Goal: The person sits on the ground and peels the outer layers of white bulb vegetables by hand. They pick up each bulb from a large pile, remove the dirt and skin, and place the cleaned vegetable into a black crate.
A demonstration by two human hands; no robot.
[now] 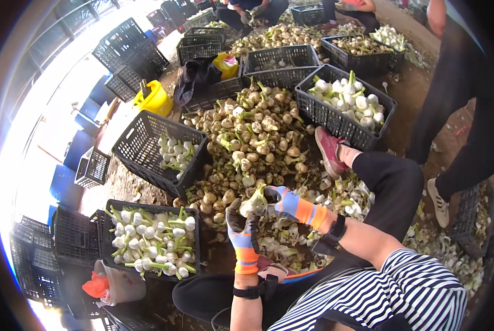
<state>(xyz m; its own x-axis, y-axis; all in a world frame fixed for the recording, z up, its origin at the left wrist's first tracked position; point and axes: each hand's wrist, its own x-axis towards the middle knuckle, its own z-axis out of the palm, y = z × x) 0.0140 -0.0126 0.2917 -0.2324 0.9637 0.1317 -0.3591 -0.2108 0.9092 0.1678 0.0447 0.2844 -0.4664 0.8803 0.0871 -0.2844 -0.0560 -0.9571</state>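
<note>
A garlic bulb (pixel 253 202) with a short green stem is held between my two gloved hands, in front of my folded legs. My left hand (pixel 242 231), in a blue and orange glove with dark fingers, grips the bulb from the lower left. From the right, the fingers of my right hand (pixel 290 203) close on its side, in a matching glove. Just beyond lies a heap of soil-stained garlic bulbs (pixel 251 136). Loose garlic peelings (pixel 280 242) cover the ground beneath my hands.
A black plastic crate (pixel 151 231) of cleaned white garlic stands at my left. Beyond it is a partly filled crate (pixel 143 145). Another full crate (pixel 346 111) stands at the right. A yellow bucket (pixel 158 101) is behind. A person's legs (pixel 450 111) are close on the right.
</note>
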